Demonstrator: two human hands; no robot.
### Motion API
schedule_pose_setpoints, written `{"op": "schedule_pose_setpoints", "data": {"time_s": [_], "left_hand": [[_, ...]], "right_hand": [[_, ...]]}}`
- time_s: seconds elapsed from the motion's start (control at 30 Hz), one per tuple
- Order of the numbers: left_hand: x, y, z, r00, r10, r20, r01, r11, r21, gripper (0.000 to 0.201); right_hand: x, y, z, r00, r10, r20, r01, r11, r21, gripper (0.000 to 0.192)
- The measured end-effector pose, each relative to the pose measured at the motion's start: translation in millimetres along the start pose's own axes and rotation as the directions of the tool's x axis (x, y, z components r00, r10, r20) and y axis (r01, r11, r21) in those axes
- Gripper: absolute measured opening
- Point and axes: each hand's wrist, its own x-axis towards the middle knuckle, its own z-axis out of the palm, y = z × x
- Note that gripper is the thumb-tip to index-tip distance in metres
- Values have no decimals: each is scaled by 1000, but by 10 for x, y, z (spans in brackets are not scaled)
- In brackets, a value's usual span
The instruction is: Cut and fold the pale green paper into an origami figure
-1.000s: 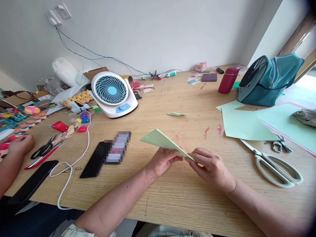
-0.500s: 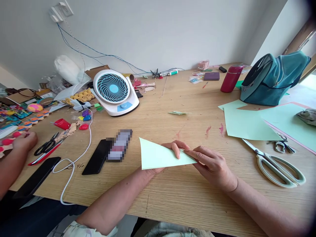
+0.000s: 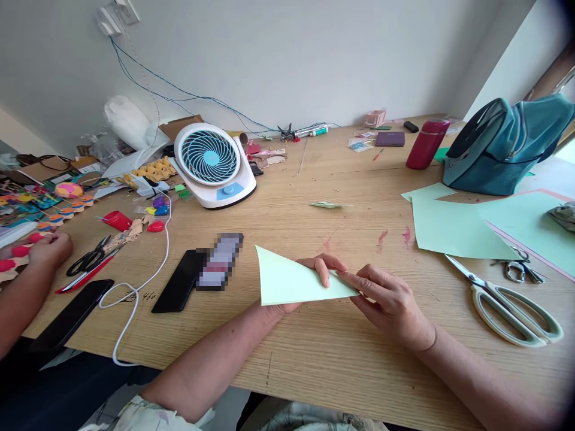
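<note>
Folded green paper [image 3: 291, 280] sits low over the wooden table [image 3: 341, 359], near edge centre. Left hand [image 3: 309, 272] cradles it underneath, thumb on top; right hand [image 3: 389, 302] pinches the pointed corner, apparently steadying the crease.

Pale green paper [image 3: 291, 281], folded to a triangle: wide straight edge at left, tapering to a point at right. Matte, uncreased on its visible face. Held low over the wooden surface [image 3: 314, 359], tilted slightly up toward the camera. Layers not distinguishable from this angle; probably two. Pointed end pinched between both hands, left edge free and unsupported
</note>
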Motion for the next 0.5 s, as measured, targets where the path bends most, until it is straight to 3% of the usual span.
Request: {"op": "schedule_pose_setpoints", "data": {"time_s": [0.1, 0.17, 0.27, 0.4, 0.5], "left_hand": [[-7, 26, -6, 996, 80, -30, -72, 979, 193, 40], [-29, 68, 21, 990, 126, -56, -98, 930, 353, 24], [-74, 130, 89, 985, 108, -132, -29, 869, 495, 13], [-111, 130, 149, 975, 132, -179, 8, 782, 623, 8], [-124, 57, 144, 945, 277, -172, -49, 643, 765, 7]], "right_hand": [[26, -17, 6, 980, 199, -6, -197, 977, 80, 35], [55, -28, -2, 935, 354, 19, -352, 920, 172, 29], [104, -35, -29, 852, 501, 154, -523, 801, 291, 21], [146, -26, -70, 797, 525, 299, -603, 663, 444, 39], [153, -21, -79, 799, 498, 337, -591, 551, 589, 41]]}}
